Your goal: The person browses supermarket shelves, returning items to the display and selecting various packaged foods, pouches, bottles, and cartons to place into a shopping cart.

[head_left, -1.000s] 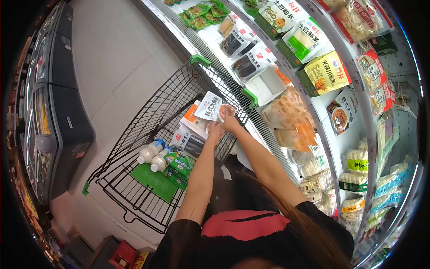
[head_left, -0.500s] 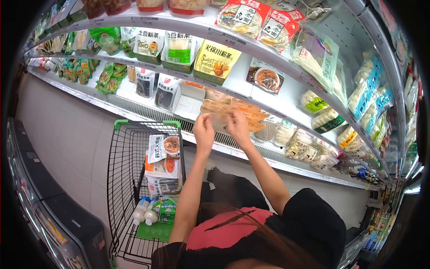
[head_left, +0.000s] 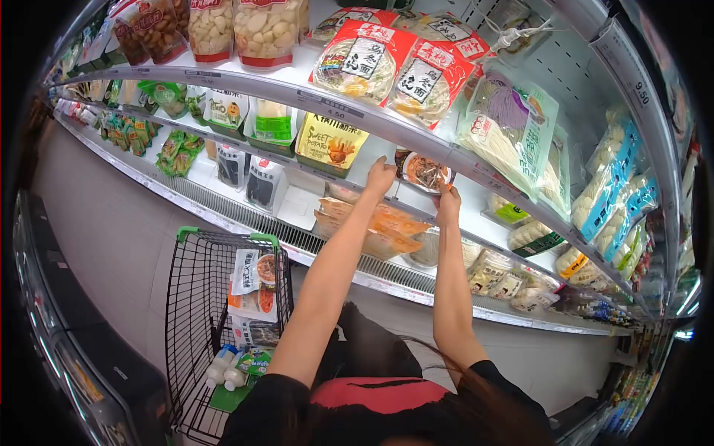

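Observation:
A dark noodle package (head_left: 426, 172) with a picture of a filled bowl sits on the middle shelf, below the overhanging upper shelf. My right hand (head_left: 448, 202) pinches its lower right corner. At the package's left edge, my left hand (head_left: 381, 177) is closed, its fingertips partly hidden against the edge. Just left of that hand stands a yellow sweet potato noodle bag (head_left: 331, 141). Below my forearms, flat orange-and-clear packages (head_left: 379, 223) lie in the bottom case beside a white open box (head_left: 299, 204).
A wire shopping cart (head_left: 172, 312) with green corners stands at left, holding noodle packages (head_left: 253, 286) and white bottles (head_left: 227, 368). Red-topped udon bags (head_left: 364, 63) lie on the upper shelf, whose front edge (head_left: 401, 128) juts out above my hands. A dark cabinet (head_left: 89, 349) stands far left.
Both hands have left the orange packages in the bottom case and moved up to the dark noodle package on the middle shelf. The view has shifted, bringing more of the upper shelf into sight.

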Demonstrator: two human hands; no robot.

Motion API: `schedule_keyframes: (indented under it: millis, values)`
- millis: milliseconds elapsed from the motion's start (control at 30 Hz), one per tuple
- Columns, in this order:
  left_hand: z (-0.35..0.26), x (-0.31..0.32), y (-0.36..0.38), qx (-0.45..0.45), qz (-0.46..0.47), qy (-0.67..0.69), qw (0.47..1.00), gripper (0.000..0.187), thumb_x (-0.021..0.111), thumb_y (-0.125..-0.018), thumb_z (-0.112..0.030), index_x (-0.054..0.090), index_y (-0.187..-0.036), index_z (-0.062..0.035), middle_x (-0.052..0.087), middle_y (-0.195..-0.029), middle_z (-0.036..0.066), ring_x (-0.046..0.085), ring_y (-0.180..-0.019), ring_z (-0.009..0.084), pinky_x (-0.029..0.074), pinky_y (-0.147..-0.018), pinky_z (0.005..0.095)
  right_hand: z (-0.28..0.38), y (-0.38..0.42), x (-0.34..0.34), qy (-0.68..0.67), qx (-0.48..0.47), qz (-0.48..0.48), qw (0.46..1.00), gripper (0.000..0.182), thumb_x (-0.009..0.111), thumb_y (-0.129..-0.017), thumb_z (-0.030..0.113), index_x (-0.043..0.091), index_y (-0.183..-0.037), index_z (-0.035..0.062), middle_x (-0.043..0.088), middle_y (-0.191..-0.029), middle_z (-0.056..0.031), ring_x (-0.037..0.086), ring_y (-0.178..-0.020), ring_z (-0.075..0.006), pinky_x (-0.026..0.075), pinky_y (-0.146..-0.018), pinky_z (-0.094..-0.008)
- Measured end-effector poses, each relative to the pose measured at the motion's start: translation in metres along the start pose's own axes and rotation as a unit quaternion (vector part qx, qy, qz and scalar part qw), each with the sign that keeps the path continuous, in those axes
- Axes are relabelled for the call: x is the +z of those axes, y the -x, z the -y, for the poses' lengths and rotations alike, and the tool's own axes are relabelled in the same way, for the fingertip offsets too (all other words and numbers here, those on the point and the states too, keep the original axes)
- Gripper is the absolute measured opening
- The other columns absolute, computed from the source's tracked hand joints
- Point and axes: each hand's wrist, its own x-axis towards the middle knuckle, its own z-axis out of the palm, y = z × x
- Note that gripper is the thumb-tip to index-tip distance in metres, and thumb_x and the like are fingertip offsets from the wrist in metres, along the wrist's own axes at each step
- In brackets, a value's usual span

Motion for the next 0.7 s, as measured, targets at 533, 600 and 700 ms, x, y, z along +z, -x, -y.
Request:
schedule_keyframes:
  millis: [533,600,700]
  values:
    - [-0.023,-0.226,0.378,-0.160,-0.059,0.378,0.910,0.055,0.061,-0.092,-0.001,0.037,-0.141,0.0005,0.053,-0.134,0.013,0.056,-0.120,0.0209,0.049,-0.099,0.0367,0.019,0.339,0.024,0.150,-0.008,0.432,0.889,0.010,0.054,-0.099,0.014,0.053,-0.099,0.0041,0.047,-0.077,0.0073,0.040,-0.066,-0.0023,0.034,-0.058,-0.0211]
    - [-0.020,-0.254,0.408,-0.111,-0.149,0.402,0.896,0.056,0.059,-0.091,0.002,0.035,-0.142,0.0004,0.052,-0.134,0.015,0.055,-0.121,0.0234,0.049,-0.100,0.0386,0.011,0.351,0.064,0.251,-0.063,0.543,0.799,0.012,0.055,-0.098,0.013,0.049,-0.096,0.0027,0.047,-0.074,0.0048,0.039,-0.065,-0.0033,0.034,-0.056,-0.0221]
    - [0.021,-0.296,0.437,-0.088,-0.270,0.434,0.855,0.054,0.056,-0.091,0.004,0.036,-0.141,0.0007,0.052,-0.135,0.015,0.055,-0.122,0.0268,0.048,-0.103,0.0443,-0.034,0.379,0.139,0.293,-0.118,0.582,0.749,0.022,0.055,-0.098,0.022,0.049,-0.096,0.0009,0.051,-0.073,-0.0134,0.051,-0.065,-0.0218,0.041,-0.060,-0.0348]
